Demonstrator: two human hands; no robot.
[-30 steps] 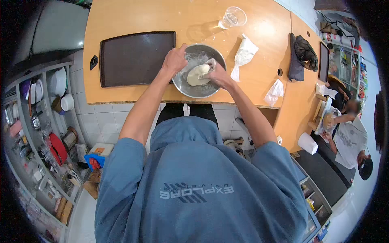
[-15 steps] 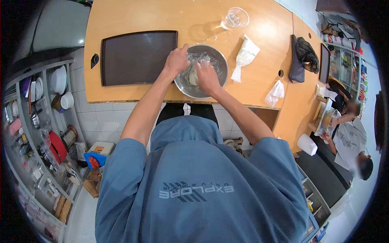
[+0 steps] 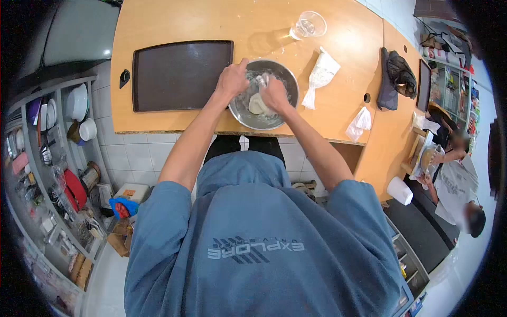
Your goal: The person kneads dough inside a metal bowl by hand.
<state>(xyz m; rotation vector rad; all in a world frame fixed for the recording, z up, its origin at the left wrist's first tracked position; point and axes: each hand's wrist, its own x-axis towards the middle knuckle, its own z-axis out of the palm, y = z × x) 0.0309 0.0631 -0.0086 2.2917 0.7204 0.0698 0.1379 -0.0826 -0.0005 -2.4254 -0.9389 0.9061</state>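
A round metal bowl [image 3: 289,113] stands at the table's near edge, its inside smeared with a whitish film. In it lies a pale lump of dough [image 3: 258,105]. My left hand [image 3: 232,80] grips the bowl's left rim, with the thumb up along the edge. Inside the bowl, my right hand [image 3: 275,96] is against the right side of the dough, fingers curled and coated with white. Part of the dough is hidden under that hand.
Left of the bowl lies a dark tray [image 3: 182,76]. To the right are a clear plastic cup [image 3: 310,25], a bag of white powder [image 3: 323,71] and a smaller plastic bag [image 3: 359,124]. Dark cloth [image 3: 400,74] lies farther right. Another person [image 3: 457,177] sits at the far right.
My right hand has drawn in and curled its fingers more, and more of the dough now shows beneath it. My left hand stays on the rim.
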